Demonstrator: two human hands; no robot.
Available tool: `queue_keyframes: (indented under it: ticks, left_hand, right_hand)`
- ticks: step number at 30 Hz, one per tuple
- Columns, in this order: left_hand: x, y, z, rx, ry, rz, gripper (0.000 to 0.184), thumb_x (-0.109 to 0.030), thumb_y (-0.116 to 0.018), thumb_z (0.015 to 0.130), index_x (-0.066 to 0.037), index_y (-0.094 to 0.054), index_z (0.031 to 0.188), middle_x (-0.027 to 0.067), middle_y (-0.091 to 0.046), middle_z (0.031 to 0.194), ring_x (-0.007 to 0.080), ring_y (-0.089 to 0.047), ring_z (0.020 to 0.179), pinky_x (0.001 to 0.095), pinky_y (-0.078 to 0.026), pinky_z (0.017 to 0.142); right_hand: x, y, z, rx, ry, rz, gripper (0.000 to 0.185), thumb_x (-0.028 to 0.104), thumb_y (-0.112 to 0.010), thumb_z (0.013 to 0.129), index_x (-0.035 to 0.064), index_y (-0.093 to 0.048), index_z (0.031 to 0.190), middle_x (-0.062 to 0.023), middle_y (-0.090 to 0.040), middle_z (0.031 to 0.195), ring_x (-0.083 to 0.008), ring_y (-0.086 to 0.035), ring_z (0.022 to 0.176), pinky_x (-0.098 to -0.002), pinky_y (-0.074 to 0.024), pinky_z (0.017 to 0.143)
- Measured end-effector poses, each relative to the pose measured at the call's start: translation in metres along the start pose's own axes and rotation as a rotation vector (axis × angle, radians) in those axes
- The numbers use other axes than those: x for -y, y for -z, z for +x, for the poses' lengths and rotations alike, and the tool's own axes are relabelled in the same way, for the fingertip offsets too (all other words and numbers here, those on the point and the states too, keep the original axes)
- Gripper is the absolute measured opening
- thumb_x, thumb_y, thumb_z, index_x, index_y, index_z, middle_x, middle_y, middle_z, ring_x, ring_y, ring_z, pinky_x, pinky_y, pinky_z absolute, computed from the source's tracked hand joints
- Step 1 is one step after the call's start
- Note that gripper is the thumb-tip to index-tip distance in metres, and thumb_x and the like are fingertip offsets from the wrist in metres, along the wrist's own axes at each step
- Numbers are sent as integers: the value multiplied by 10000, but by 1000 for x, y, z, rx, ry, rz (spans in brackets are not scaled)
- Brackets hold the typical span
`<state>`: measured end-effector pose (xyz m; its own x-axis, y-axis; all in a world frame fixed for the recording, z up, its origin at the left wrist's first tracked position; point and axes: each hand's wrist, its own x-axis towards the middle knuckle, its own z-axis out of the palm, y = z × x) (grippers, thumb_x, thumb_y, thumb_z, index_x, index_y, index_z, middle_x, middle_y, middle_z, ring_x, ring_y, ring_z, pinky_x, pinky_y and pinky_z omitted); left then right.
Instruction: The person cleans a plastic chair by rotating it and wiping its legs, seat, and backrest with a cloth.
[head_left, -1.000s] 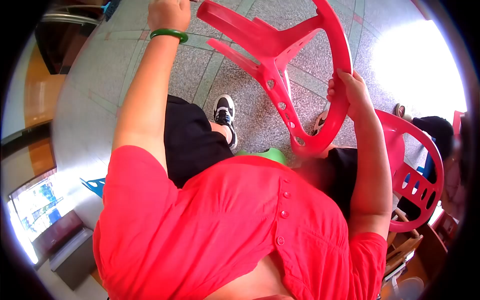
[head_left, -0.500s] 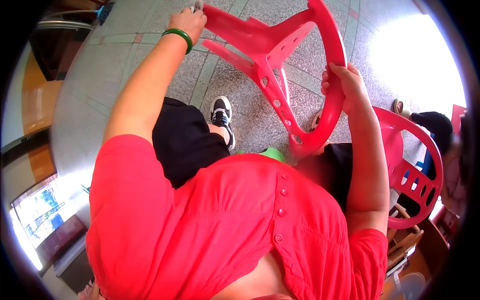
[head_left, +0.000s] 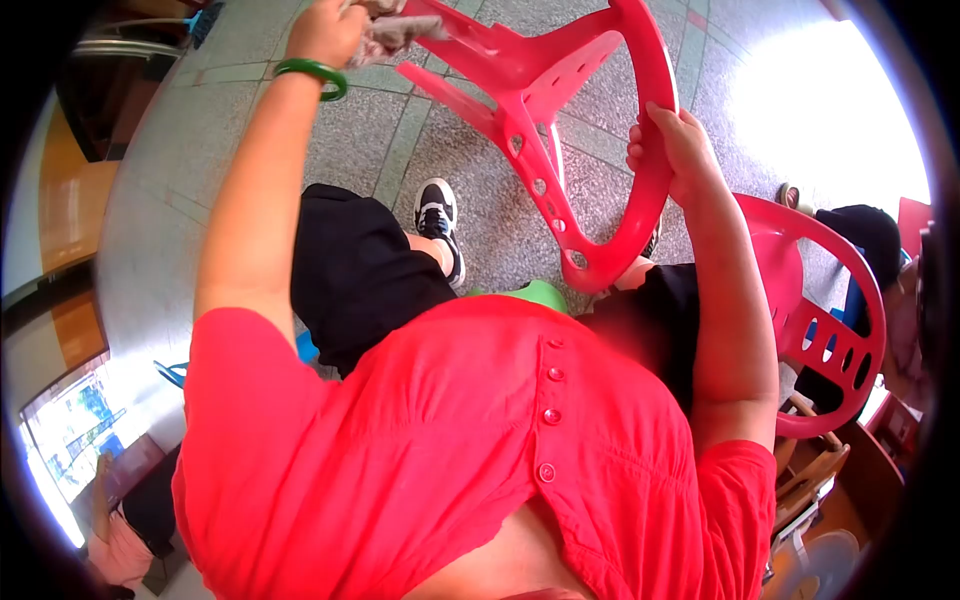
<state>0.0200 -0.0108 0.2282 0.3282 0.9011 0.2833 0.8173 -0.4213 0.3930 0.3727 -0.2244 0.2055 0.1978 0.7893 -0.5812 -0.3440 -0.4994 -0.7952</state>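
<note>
A red plastic chair (head_left: 655, 200) with a curved, hole-pierced back is tipped over in front of me, its legs pointing up and to the left. My right hand (head_left: 680, 150) grips the chair's curved rim, thumb on top and fingertips curled around the edge. At the upper left, my left hand (head_left: 325, 38), below which a green bangle (head_left: 310, 72) circles the wrist, is closed on a crumpled greyish cloth (head_left: 395, 38). The cloth hangs beside a chair leg; whether it touches the leg I cannot tell.
A second red plastic chair (head_left: 870, 330) stands close by my right arm. Between my legs shows a bit of green plastic (head_left: 540, 293). My sneaker (head_left: 437, 212) rests on the speckled tile floor (head_left: 360, 130). Wooden furniture (head_left: 80, 220) lines the left side. Another person (head_left: 125, 540) appears at lower left.
My left hand has pulled back to the left, away from the chair leg, and more of the cloth shows. The chair and my right hand have shifted slightly left and up in view.
</note>
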Motion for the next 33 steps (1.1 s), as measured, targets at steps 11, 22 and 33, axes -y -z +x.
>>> queue_keyframes:
  ticks: [11,22,33]
  left_hand:
    - [-63,-109,-59,126,-220,348,321,-111,-500,792,-112,-544,1110,102,-501,1142,380,-469,1104,419,-468,870]
    - [-154,-137,-203,480,-511,238,454,-101,-490,815,-79,-493,1269,48,-453,1349,250,-544,1029,345,-432,897]
    - [-129,-71,-178,961,211,-1407,287,-93,-519,846,45,-588,1088,94,-648,988,160,-609,902,272,-482,824]
  right_hand:
    - [0,-7,-2,-66,-55,145,171,181,-494,927,35,-406,932,-105,-526,721,-199,-526,562,-363,-495,509]
    - [-27,-21,-12,-50,44,-124,137,163,-519,911,46,-448,928,-82,-539,689,-184,-528,531,-345,-477,486]
    - [-6,5,9,-111,-67,256,124,112,-445,929,-13,-438,926,-126,-522,756,-226,-534,604,-407,-513,562]
